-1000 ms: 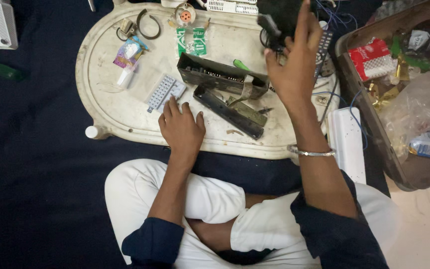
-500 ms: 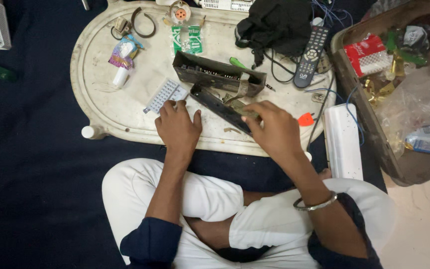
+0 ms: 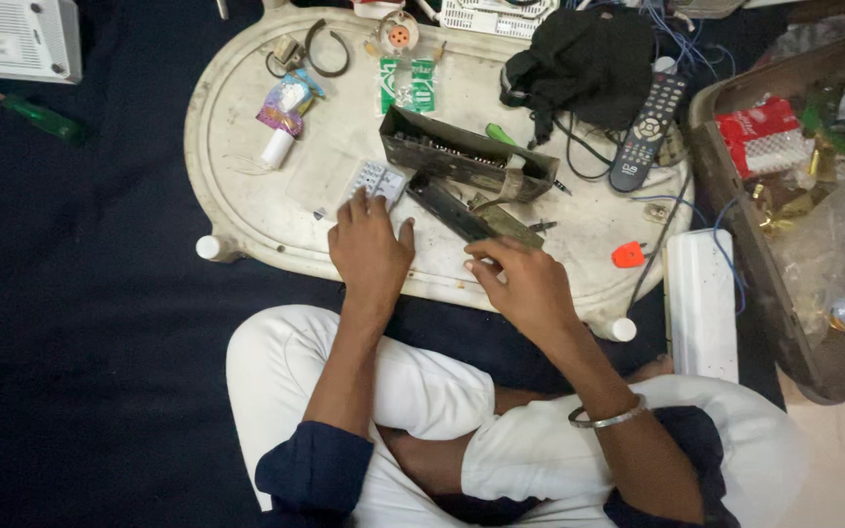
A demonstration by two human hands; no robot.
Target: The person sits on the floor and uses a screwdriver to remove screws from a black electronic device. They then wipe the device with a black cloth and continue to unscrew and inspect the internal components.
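Now | left hand (image 3: pixel 372 249) beside keypad (image 3: pixel 375 183) | right hand (image 3: pixel 525 286) near dark strip (image 3: pixel 462 211)

An oval cream worktop (image 3: pixel 246 196) stands on a dark blue floor cloth (image 3: pixel 90 323). On it lie an opened metal case (image 3: pixel 462 156), a dark flat panel (image 3: pixel 462 210), a small keypad (image 3: pixel 376 181), a black remote (image 3: pixel 645 132), a black cloth bundle (image 3: pixel 584 64) and a green packet (image 3: pixel 406 84). A green screwdriver (image 3: pixel 36 115) and a white power strip (image 3: pixel 699 303) lie on the cloth.

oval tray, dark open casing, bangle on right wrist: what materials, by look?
Oval tray: probably moulded plastic, matte off-white, stained, with rounded stub feet. Dark open casing: looks like sheet metal, dull, maybe rusty, thin folded walls. Bangle: likely metal, a thin silvery ring with a glint.
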